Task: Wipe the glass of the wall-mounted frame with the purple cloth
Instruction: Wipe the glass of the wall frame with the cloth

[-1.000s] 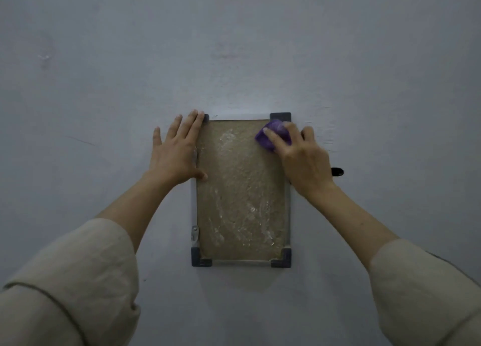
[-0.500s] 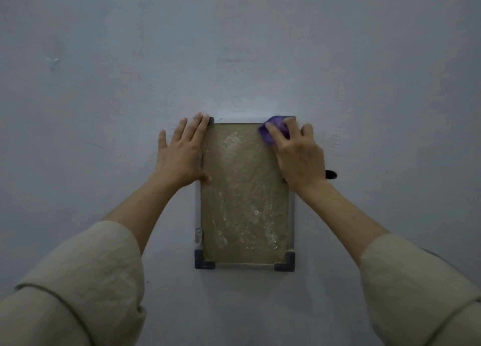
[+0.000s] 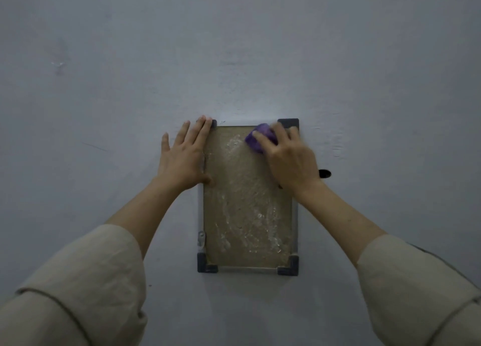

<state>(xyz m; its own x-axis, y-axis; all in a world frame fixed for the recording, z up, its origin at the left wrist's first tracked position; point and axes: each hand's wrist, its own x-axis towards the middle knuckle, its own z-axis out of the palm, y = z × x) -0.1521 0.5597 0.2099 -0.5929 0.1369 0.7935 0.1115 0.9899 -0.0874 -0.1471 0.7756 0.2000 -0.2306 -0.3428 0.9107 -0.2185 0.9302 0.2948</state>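
**Right hand presses purple cloth on upper glass while left hand steadies the frame**

Nearest the camera, two loose beige sleeves fill the lower corners: the left sleeve (image 3: 75, 288) at about 8 o'clock and the right sleeve (image 3: 421, 293) at about 4 o'clock. Bare forearms run up from them and converge toward the middle of the view.

Further out, the left hand (image 3: 183, 161) lies flat, fingers straight and lightly spread, on the wall and the left edge of the frame (image 3: 200, 215). Its fingertips reach the frame's 11 o'clock corner, and its thumb rests on the glass (image 3: 244, 210) just inside the left rail. It grips nothing.

The right hand (image 3: 289, 161) has its fingers curled over the purple cloth (image 3: 259, 140), which is bunched into a small wad and pressed against the glass at about 1 o'clock of the frame, just below the top edge and beside the dark top-right corner piece. The fingers cover the wad's right part; its left part shows.

The frame hangs upright at the centre of the view, with dark corner pieces and pale rails. A small metal clip (image 3: 201, 237) sits on its left rail at about 8 o'clock. Whitish smears streak the glass over a brown backing, thickest from the middle down to 5 o'clock.

Behind everything is the grey-blue wall (image 3: 234, 46). A small dark mark (image 3: 325, 173) shows at 3 o'clock of the frame, just beside the right wrist.
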